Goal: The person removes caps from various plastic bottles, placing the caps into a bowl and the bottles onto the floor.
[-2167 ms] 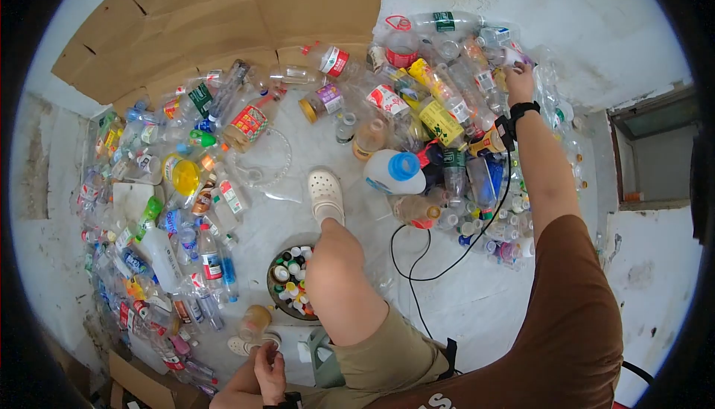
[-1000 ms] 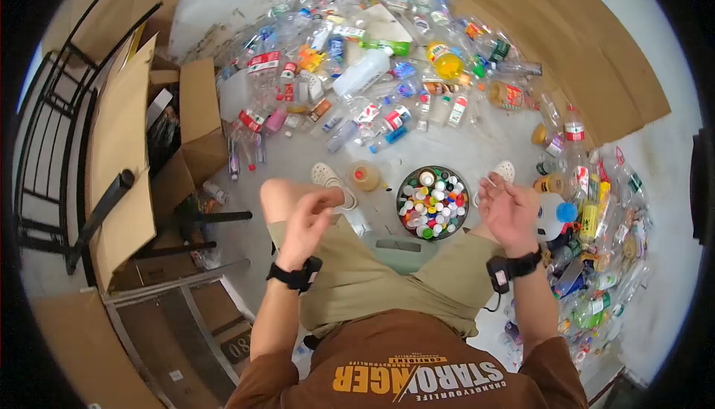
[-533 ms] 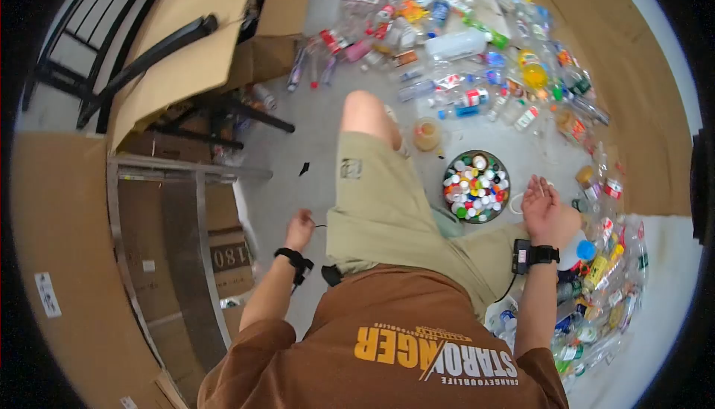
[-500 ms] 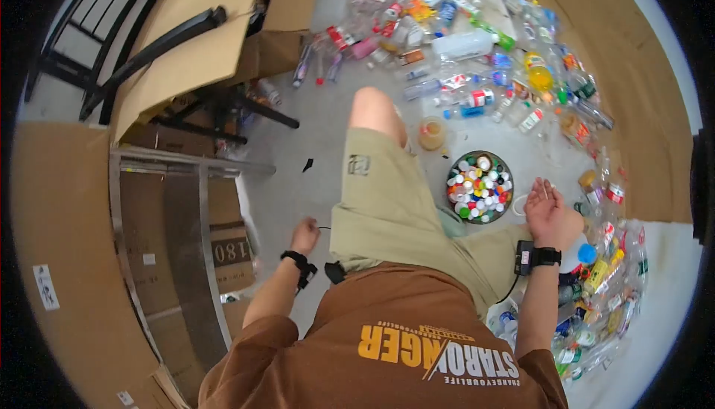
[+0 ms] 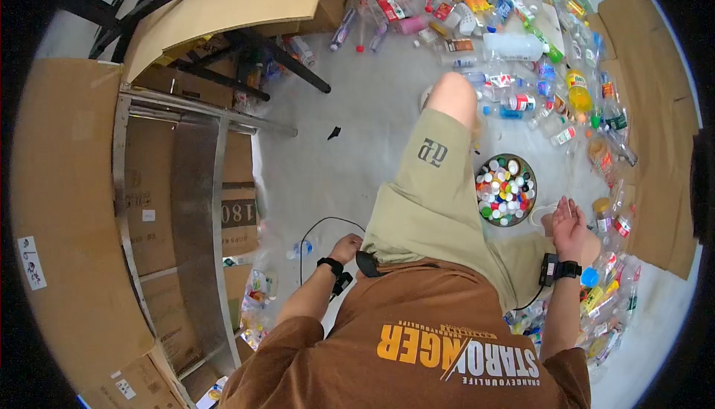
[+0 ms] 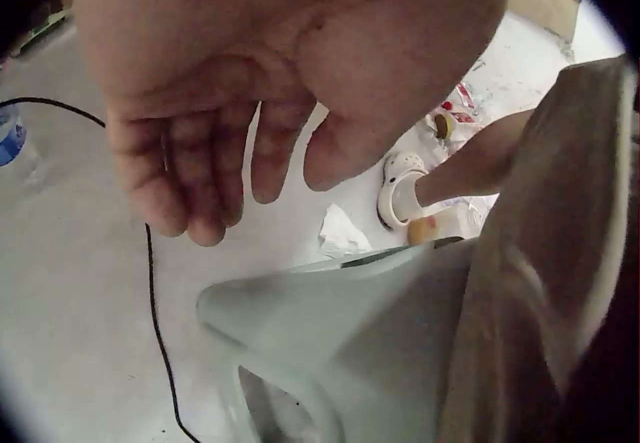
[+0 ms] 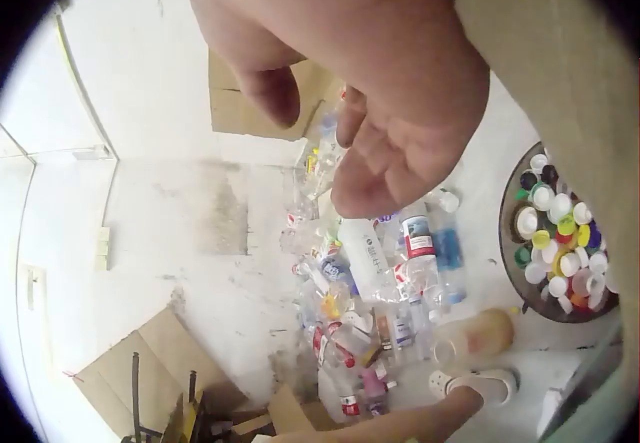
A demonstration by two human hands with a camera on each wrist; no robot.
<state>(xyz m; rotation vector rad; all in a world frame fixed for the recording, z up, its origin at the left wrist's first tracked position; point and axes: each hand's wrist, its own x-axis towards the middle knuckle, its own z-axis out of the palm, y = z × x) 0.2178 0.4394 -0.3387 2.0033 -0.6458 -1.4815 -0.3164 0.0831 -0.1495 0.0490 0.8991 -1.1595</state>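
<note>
My left hand (image 5: 346, 247) hangs beside my left hip in the head view, its fingers relaxed and holding nothing. In the left wrist view the left hand (image 6: 290, 73) is close over a pale green plastic stool (image 6: 350, 333). My right hand (image 5: 570, 232) lies over my right knee, palm up with loosely bent fingers and no object in it. The right wrist view shows the right hand (image 7: 400, 73) with thumb and fingers apart. Nearest to it is a round bowl (image 5: 534, 199) full of coloured bottle caps (image 5: 503, 193).
Plastic bottles (image 5: 514, 46) are heaped along the back and right. Cardboard boxes (image 5: 71, 208) and a metal frame (image 5: 217, 215) stand at the left. A black cable (image 5: 302, 256) runs beside the left hand. A light clog (image 6: 400, 188) is on one foot.
My right hand has come back from the bottle heap to my knee. My left hand has dropped from over my lap to beside my hip. The head view has swung left.
</note>
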